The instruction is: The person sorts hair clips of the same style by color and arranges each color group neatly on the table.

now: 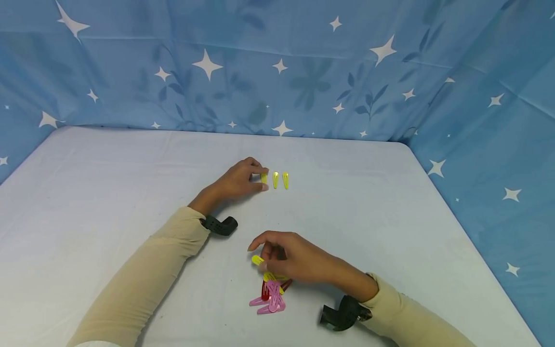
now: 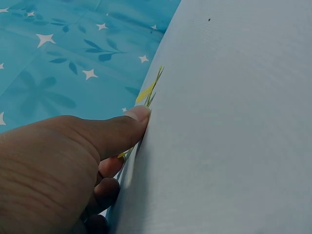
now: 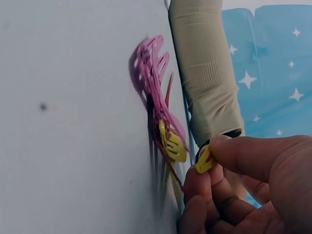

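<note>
At the far middle of the table, my left hand pinches a yellow snap hair clip between thumb and forefinger, right at the tabletop. Two more yellow hair clips stand in a row just to its right. Nearer to me, my right hand holds another yellow hair clip between thumb and fingers, above a small heap. That heap has pink hair clips, dark red hair clips and yellow ones, lying across each other. The hand hides part of it in the head view.
A white-covered table spreads around both hands. Behind it and along the right side hangs a blue curtain with white stars. Black wrist cameras sit on both wrists, low over the table.
</note>
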Demonstrator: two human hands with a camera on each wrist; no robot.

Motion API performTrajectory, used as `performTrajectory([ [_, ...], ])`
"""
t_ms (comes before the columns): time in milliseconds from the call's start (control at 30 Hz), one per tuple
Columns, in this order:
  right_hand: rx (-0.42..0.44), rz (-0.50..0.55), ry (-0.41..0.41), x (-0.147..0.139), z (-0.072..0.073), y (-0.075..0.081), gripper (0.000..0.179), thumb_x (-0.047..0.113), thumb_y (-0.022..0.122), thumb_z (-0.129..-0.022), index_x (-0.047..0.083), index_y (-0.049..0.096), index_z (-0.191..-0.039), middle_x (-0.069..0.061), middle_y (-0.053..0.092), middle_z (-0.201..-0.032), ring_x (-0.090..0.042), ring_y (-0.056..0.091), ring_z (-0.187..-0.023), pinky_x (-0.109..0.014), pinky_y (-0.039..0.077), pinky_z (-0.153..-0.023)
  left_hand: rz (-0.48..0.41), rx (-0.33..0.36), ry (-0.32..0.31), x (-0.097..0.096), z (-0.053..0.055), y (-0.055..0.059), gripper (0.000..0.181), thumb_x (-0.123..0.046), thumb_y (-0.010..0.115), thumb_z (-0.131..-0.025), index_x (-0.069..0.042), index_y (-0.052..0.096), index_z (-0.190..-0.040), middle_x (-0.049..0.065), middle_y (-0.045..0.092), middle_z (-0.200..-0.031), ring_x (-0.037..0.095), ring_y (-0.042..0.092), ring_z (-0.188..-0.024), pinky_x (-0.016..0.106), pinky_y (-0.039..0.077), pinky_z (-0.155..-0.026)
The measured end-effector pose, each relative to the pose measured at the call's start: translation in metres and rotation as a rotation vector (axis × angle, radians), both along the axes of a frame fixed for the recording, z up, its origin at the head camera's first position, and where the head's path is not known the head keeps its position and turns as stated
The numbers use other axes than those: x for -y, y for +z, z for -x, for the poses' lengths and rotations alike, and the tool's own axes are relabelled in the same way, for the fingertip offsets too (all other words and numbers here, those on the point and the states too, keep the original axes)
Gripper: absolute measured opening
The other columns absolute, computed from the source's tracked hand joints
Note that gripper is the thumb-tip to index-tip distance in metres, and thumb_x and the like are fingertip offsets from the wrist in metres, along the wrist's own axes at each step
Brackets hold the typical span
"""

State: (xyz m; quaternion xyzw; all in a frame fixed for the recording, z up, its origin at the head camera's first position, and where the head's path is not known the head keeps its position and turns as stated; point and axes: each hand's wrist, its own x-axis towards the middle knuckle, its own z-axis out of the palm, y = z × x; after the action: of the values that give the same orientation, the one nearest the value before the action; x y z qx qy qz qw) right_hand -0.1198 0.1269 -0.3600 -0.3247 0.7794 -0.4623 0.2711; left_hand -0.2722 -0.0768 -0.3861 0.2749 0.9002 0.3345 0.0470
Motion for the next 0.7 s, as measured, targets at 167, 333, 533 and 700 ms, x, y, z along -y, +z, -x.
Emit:
performTrajectory([
  [167,-0.024,0.032,0.001,-0.0018,0.0031,-0.0030,0.027,0.003,0.066,-0.092,0.008,0.065,-0.119,0.001,0.059,-0.089,-0.011,0.054,-0.074,-0.023,0.046,-0.065,0.000,0.003,0.010,-0.0008,-0.0002,0.0004,0.048,-0.021,0.073,-0.089,-0.003,0.061,-0.132,0.015,0.052,-0.123,0.025,0.051,-0.098,0.039,0.043,-0.087],
  [333,-0.026,0.038,-0.026,-0.0039,0.0062,-0.0051,0.024,0.002,0.065,-0.092,0.009,0.068,-0.115,-0.001,0.059,-0.090,-0.014,0.055,-0.079,-0.024,0.046,-0.069,-0.001,0.007,0.013,-0.0007,-0.0012,0.0005,0.048,-0.020,0.073,-0.089,-0.003,0.061,-0.132,0.016,0.052,-0.123,0.025,0.051,-0.098,0.039,0.042,-0.087],
  [533,-0.087,0.012,-0.064,-0.0039,0.0088,-0.0047,0.032,-0.001,0.067,-0.090,0.008,0.066,-0.120,0.001,0.061,-0.095,-0.014,0.057,-0.083,-0.025,0.050,-0.074,0.000,0.000,0.004,0.0000,-0.0017,0.0009,0.048,-0.019,0.073,-0.089,-0.002,0.060,-0.132,0.017,0.052,-0.123,0.026,0.051,-0.096,0.040,0.043,-0.086],
  [700,-0.094,0.000,-0.091,-0.0033,0.0105,-0.0031,0.035,-0.001,0.068,-0.089,0.008,0.066,-0.122,0.002,0.060,-0.095,-0.015,0.057,-0.084,-0.027,0.050,-0.075,0.003,0.005,0.009,-0.0003,-0.0008,0.0009,0.048,-0.019,0.073,-0.089,-0.002,0.060,-0.132,0.017,0.052,-0.123,0.026,0.051,-0.097,0.039,0.043,-0.086],
])
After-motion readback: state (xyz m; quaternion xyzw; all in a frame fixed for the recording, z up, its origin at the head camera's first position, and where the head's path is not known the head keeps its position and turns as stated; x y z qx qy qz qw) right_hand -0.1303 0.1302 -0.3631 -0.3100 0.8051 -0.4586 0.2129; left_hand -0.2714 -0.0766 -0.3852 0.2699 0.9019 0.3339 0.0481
